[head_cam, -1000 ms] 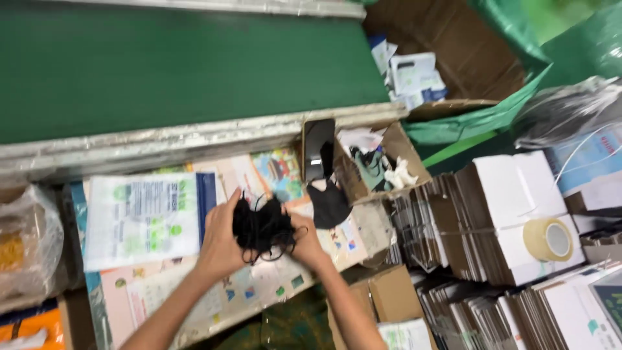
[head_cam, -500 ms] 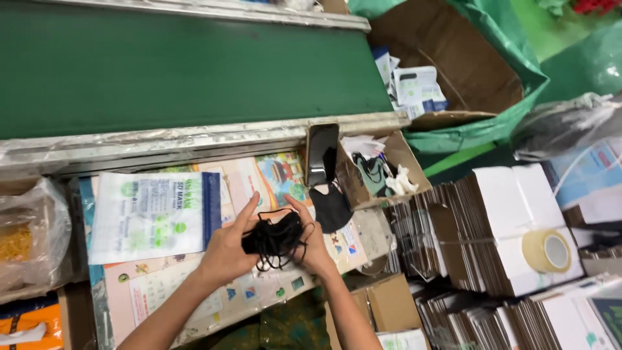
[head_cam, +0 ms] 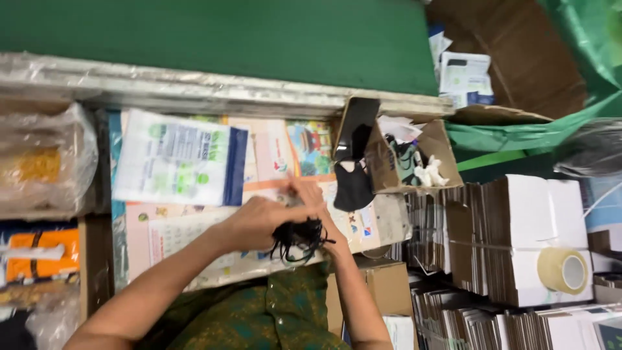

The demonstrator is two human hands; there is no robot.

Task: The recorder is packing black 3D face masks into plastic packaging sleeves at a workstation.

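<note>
— Black, stringy stuff: what is that bundle (head_cam: 297,236) between the two hands?

— A bunch of thin black loops or cords, too tangled to tell more. It sits low over the tabletop (head_cam: 194,214), above the printed sheets, just in front of the person's green patterned clothing (head_cam: 272,317).

— How do the hands have it?

— The left hand (head_cam: 256,223) comes in from the left with its fingers (head_cam: 285,209) curled down over the top of the bundle, closed on it. The right hand (head_cam: 317,207) is on the far side, fingers bent around the same bundle, strands hanging out below its palm. Both hands touch it; neither is spread wide.

— And around them?

— Just beyond the hands lies a white plastic pouch with a blue edge (head_cam: 178,165) on colourful printed paper. To the right, an open cardboard box (head_cam: 389,162) holds a dark upright flat piece and small white and grey items; a black fabric piece (head_cam: 353,188) hangs at its front. Farther right stand stacks of flat white cartons (head_cam: 518,240), with a roll of clear tape (head_cam: 562,271) resting against them. A green belt surface (head_cam: 227,32) runs along the top behind a metal rail wrapped in film (head_cam: 194,87). At the far left sits a clear bag with something yellow (head_cam: 39,165) inside, and below it an orange package (head_cam: 39,249).
</note>
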